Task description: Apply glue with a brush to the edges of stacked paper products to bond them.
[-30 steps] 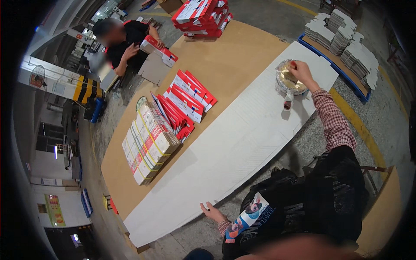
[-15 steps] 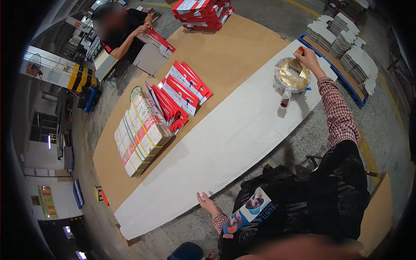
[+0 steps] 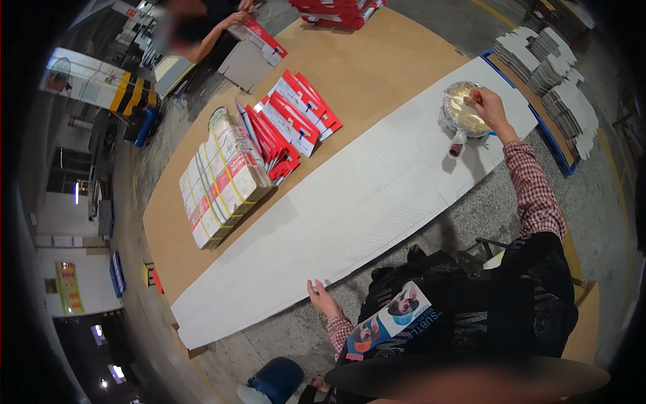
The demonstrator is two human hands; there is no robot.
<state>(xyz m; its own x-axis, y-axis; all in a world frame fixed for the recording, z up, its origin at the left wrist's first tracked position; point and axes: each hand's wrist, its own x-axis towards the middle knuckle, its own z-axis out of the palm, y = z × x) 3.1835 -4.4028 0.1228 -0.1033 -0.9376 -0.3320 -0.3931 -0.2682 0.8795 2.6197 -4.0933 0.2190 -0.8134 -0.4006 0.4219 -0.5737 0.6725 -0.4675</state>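
At the right end of the white sheet (image 3: 350,222) stands a round, plastic-wrapped pan (image 3: 452,118) with a pale yellowish substance inside. My right hand (image 3: 492,111) is closed over the pan on a brush (image 3: 476,98). Only a reddish bit of its handle shows now; its bristles are hidden or blurred. The pan's stubby handle (image 3: 455,148) points toward me. By the sheet's near edge, my left hand (image 3: 324,299) holds nothing, its fingers apart.
Red and white folded cartons (image 3: 289,121) lie mid-table beside a strapped bundle of cardboard (image 3: 222,182). More red cartons (image 3: 336,13) are stacked at the far edge. Across the table, a co-worker's hand (image 3: 237,19) handles a carton. Grey cardboard stacks (image 3: 545,67) stand on the right.
The view has shifted slightly. My right hand has stayed over the pan with the brush, whose bristles showed earlier. My left hand remains by the sheet's edge.
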